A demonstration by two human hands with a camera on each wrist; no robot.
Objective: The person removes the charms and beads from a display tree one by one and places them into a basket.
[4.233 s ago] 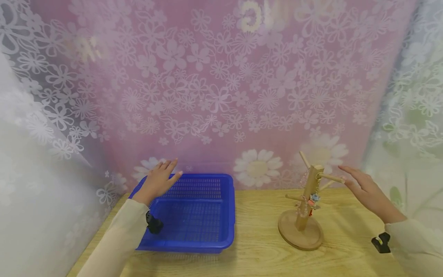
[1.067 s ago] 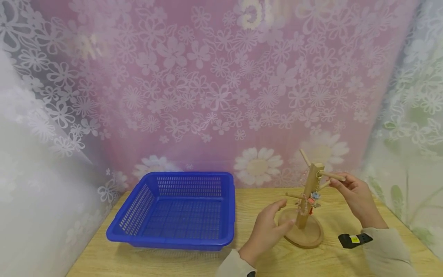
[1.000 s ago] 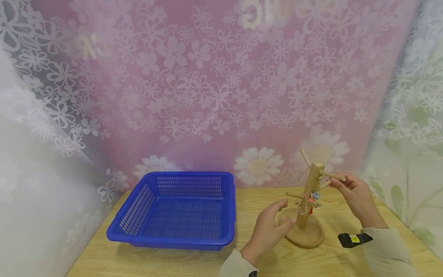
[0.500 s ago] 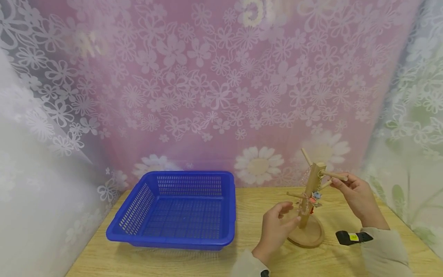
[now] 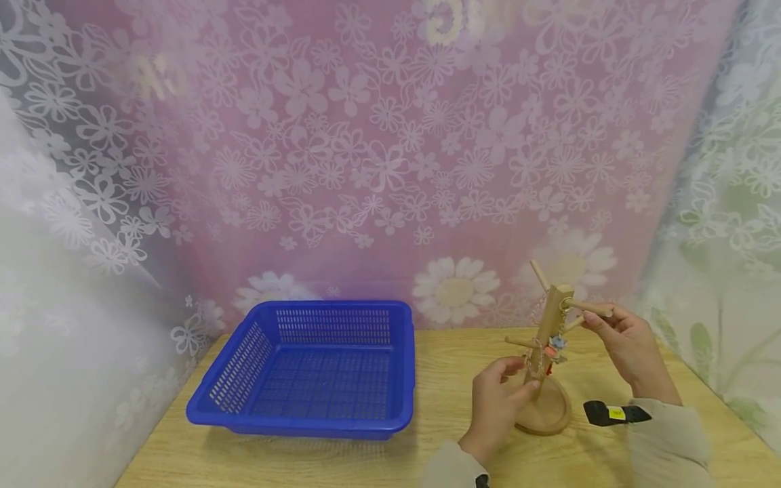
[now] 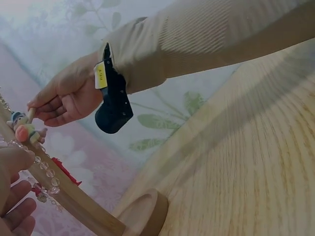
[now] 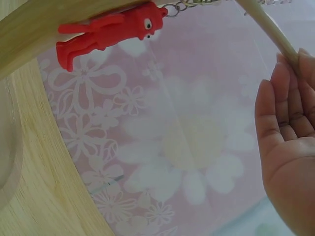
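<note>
**Light beads, firm wood**

Nearest, the left hand (image 5: 497, 407) curves its fingers beside the bead bracelet (image 6: 50, 173); whether finger and thumb pinch it, I cannot tell. The bracelet hangs against the post of the wooden stand (image 5: 551, 318), by the lower left peg (image 5: 518, 343). It should be light, limp and slightly slick (clear round beads tend to roll), and its thread could be fragile, so the top of the loop, close to the peg, looks the best hold. A red figure (image 7: 113, 32) dangles beside the post, probably soft and rubbery. Farther off, the right hand (image 5: 631, 352) pinches the tip of the lower right peg (image 7: 269, 29), likely a stiff steadying point. Behind everything rises the flowered backdrop (image 5: 378, 169).
</note>
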